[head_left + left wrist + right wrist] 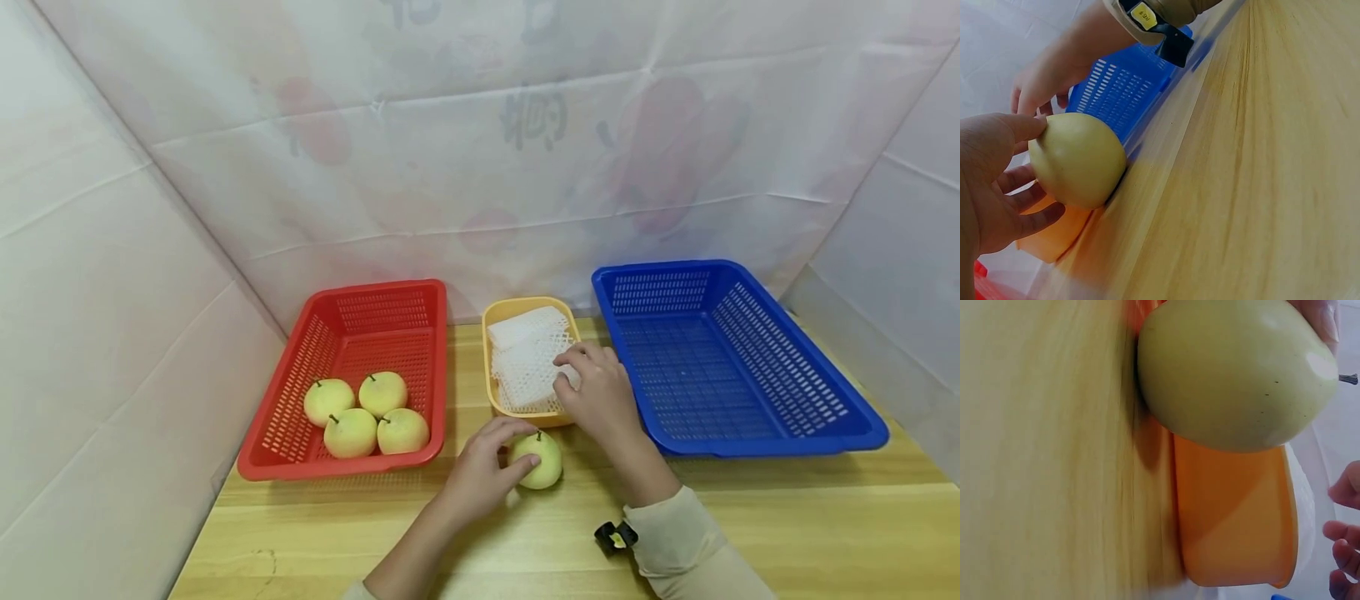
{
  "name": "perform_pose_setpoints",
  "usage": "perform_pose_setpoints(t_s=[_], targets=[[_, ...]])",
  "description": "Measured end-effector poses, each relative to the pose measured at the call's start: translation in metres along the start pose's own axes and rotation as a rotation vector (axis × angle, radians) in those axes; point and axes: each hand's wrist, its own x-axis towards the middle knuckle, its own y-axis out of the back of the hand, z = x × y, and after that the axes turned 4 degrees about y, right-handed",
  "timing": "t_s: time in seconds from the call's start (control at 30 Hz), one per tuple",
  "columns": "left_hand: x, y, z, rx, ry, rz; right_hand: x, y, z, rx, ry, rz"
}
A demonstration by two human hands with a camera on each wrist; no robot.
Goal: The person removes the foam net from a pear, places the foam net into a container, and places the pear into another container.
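two hands work side by side at the front of the wooden table (pixel 750 517). our left hand (pixel 480 471) cups a yellow-green pear (pixel 538 459), thumb over the top and fingers curled round its near side, while the fruit sits on the table surface. the left wrist view shows the same pear (pixel 1077 160) against the palm, fingers (pixel 1029 219) spread under and behind it.

just ahead of that hand stands a small yellow tub (pixel 525 307) holding white foam fruit nets (pixel 525 358). our right hand (pixel 596 396) reaches over the tub's right edge, and its bent fingertips rest on the top net; we cannot tell if they actually pinch it. a beige sleeve (pixel 690 542) covers that forearm.

to the left of our left hand lies a red basket (pixel 300 367) with four more pears (pixel 365 412) bunched at its near end. to the right of our right hand, touching distance from the wrist, is a blue basket (pixel 825 392). from the right wrist camera the pear (pixel 1235 375) fills the view, sitting just beside the tub's orange-yellow wall (pixel 1235 512).
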Motion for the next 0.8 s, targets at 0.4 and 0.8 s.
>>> perform_pose_setpoints(t_s=[0.4,0.8], targets=[[0.001,-0.001,-0.002,0.004,-0.023,-0.002,-0.006,-0.009,0.002,-0.094,0.003,-0.433],[0.002,-0.002,-0.004,0.019,-0.024,-0.001,-0.007,-0.017,0.002,-0.06,-0.059,-0.633]])
